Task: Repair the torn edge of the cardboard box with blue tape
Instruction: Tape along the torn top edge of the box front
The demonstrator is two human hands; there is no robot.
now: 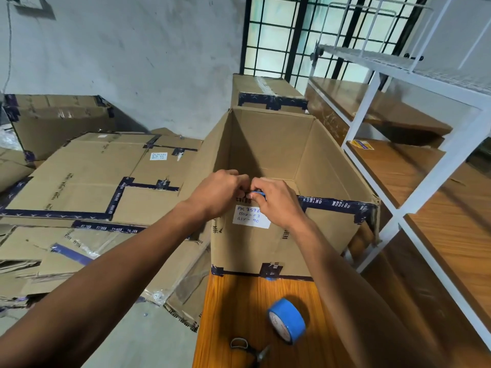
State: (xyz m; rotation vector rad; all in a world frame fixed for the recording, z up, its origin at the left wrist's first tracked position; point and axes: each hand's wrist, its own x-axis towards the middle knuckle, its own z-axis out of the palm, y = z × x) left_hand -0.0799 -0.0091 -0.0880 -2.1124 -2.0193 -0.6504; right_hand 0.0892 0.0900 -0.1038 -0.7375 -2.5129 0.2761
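Note:
An open cardboard box [313, 235] stands on an orange wooden table [239, 314], with a white handwritten label on its near wall. My left hand [218, 193] and my right hand [276, 201] meet at the middle of the box's near top edge. Both pinch a short piece of blue tape [257, 193] against that edge. The torn spot itself is hidden under my fingers. A roll of blue tape [288, 321] lies on the table in front of the box, untouched.
Scissors [249, 349] lie at the table's near edge beside the roll. Flattened cardboard boxes [87, 179] pile up on the floor to the left. A white metal rack with wooden shelves [414, 160] stands close on the right. A closed box [268, 94] sits behind.

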